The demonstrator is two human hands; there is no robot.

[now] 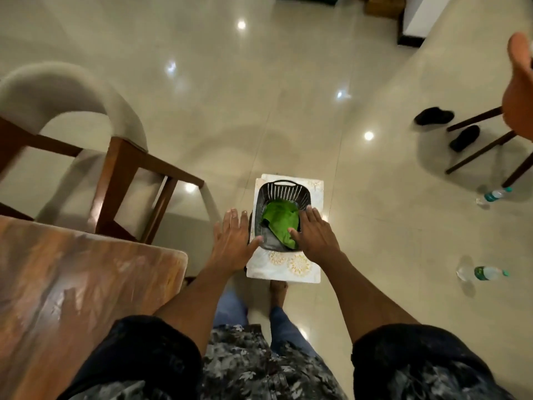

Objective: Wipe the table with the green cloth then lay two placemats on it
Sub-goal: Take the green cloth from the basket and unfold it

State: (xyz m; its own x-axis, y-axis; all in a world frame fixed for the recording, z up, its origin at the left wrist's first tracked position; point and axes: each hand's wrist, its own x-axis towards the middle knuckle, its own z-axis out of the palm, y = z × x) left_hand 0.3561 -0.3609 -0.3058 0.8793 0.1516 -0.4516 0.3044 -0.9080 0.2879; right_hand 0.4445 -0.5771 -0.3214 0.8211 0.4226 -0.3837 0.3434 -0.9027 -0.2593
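Observation:
A green cloth [278, 222] lies crumpled inside a black slotted basket [284, 183]. The basket stands on pale placemats [288, 268] with a gold flower pattern, low down in front of my feet. My left hand [232, 241] is at the basket's left side, fingers straight, its thumb touching the near rim. My right hand [315, 233] lies over the basket's right edge with straight fingers, its thumb resting on the cloth. The wooden table [72, 284] fills the lower left, its top streaked and dusty.
A wooden chair with a pale cushioned back [86, 125] stands beyond the table's corner. On the glossy tile floor to the right lie two plastic bottles [484, 273] [494, 195], a pair of dark shoes [434, 116] and an orange chair [516, 105].

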